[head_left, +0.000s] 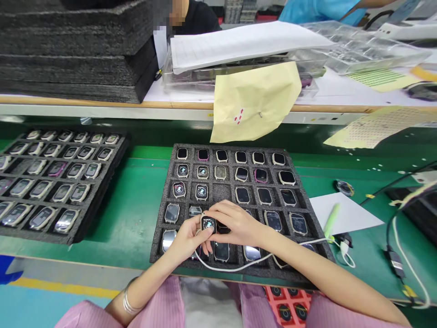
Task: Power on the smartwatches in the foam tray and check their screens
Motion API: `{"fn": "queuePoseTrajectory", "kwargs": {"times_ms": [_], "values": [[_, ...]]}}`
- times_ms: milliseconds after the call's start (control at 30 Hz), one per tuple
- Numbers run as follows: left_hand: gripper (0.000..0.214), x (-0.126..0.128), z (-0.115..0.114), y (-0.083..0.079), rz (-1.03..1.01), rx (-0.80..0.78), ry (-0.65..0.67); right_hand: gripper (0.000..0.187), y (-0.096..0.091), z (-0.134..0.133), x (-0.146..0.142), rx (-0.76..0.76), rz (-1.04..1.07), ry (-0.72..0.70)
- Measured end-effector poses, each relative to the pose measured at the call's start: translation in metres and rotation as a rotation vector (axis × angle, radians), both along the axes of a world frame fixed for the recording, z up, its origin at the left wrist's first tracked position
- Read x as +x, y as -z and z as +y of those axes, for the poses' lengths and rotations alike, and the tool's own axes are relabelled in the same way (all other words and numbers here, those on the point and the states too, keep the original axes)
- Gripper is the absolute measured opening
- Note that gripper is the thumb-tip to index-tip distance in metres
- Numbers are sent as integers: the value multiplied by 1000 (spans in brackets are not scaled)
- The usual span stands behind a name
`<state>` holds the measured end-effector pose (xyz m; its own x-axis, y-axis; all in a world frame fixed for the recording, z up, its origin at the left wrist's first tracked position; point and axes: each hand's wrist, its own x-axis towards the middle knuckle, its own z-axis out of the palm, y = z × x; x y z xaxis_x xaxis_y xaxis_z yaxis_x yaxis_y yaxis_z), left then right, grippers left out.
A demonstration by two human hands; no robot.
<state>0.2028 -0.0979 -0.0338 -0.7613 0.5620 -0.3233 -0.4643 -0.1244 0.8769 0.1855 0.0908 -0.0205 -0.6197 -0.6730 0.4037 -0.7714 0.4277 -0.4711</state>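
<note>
Over the foam tray (219, 192), near front edge of worktop (134, 205): left hand (187, 239) and right hand (237, 223) both gripping one lit watch (207, 222); white cable (235, 269) sags near tray's front edge.

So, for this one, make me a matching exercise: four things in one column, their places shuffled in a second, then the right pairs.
Things
1. Held watch
2. Green pen
3. Black foam stack
4. Silver bracelet

Places
A. Lying on the white sheet on the green bench
B. Around the left forearm
C. Between the left hand and the right hand
D. On the raised shelf, at the left of the picture

Right pairs: 1-C, 2-A, 3-D, 4-B
</note>
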Motion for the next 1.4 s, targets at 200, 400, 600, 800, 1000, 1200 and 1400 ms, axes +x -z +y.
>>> {"fn": "queuePoseTrajectory", "kwargs": {"times_ms": [200,400,600,800,1000,1200,1400], "values": [[42,1,-1,4,-8,-22,10,41,1,1,-1,8,7,-7],[43,0,-1,3,-11,-40,14,41,2,1,-2,-11,6,-8],[45,2,1,6,45,-86,56,37,-3,4,-5,-6,-56,-20],[48,6,-3,13,75,-123,94,38,-10,28,-34,38,-141,155],[45,14,-5,14,61,-205,63,43,-22,52,-42,417,-67,311],[50,26,-6,12,105,-263,-44,24,-35,74,-20,700,-180,362],[59,27,8,5,83,-267,-78,37,-22,82,-10,655,-204,453]]}}
